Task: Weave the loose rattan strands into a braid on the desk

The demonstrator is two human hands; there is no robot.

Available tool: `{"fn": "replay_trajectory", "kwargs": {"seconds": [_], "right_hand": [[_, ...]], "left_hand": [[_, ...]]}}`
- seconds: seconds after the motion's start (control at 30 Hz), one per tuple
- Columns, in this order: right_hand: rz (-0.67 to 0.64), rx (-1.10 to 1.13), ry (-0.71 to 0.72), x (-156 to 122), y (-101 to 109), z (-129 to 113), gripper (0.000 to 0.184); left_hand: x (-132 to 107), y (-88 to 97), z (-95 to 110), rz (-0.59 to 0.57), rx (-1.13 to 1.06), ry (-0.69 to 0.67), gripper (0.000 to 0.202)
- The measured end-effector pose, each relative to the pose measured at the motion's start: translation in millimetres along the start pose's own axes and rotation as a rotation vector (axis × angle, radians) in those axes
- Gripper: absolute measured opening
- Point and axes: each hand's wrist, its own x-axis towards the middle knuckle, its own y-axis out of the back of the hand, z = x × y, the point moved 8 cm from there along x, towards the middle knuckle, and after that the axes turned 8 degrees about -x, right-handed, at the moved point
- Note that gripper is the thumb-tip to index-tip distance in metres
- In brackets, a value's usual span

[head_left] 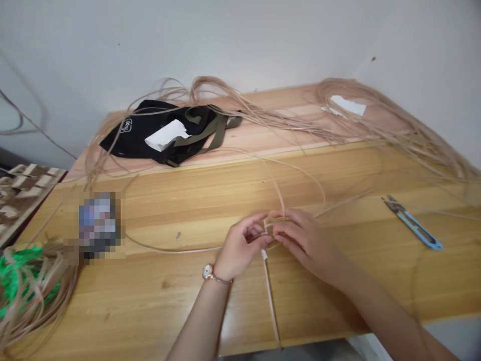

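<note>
Both my hands meet over the middle of the wooden table, working on thin pale rattan strips (278, 188) that cross between the fingers. My left hand (242, 245), with a watch (207, 271) at the wrist, pinches the strips where they cross. My right hand (300, 235) has its fingers bent round the same crossing from the other side, slightly blurred. One strip runs down toward the table's front edge, with a small white piece (264, 254) on it near my fingers. Others curve out to the left, back and right.
Blue-handled thread snips (415, 225) lie to the right. At the back are a black bag (139, 133) with white paper (165, 135) and long strip bundles (406, 123). A strip coil (63, 296) with green material (22, 273) and a pixelated object (97, 223) sit left.
</note>
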Motion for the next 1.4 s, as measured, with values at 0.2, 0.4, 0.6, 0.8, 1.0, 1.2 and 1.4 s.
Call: {"fn": "replay_trajectory", "kwargs": {"seconds": [0.2, 0.4, 0.6, 0.8, 1.0, 1.2, 1.4], "right_hand": [[-0.031, -0.007, 0.046, -2, 1, -3, 0.016], [-0.045, 0.119, 0.015, -4, 1, 1, 0.012], [-0.114, 0.272, -0.042, -3, -5, 4, 0.014], [-0.130, 0.326, -0.086, 0, -7, 8, 0.015], [-0.130, 0.390, -0.197, 2, -11, 18, 0.016], [-0.151, 0.450, -0.257, 4, -16, 22, 0.014], [-0.174, 0.501, -0.268, 7, -19, 24, 0.015]], "left_hand": [[0, 0.9, 2, -0.011, -0.011, -0.040, 0.036], [1, 4.3, -4, 0.039, -0.010, 0.018, 0.033], [2, 6.4, -8, 0.058, -0.051, 0.056, 0.034], [2, 5.1, -9, 0.051, -0.061, 0.067, 0.031], [2, 5.3, -6, 0.059, -0.056, 0.041, 0.030], [2, 3.7, -7, 0.041, -0.059, 0.045, 0.030], [2, 7.6, 3, 0.074, 0.085, -0.074, 0.025]]}}
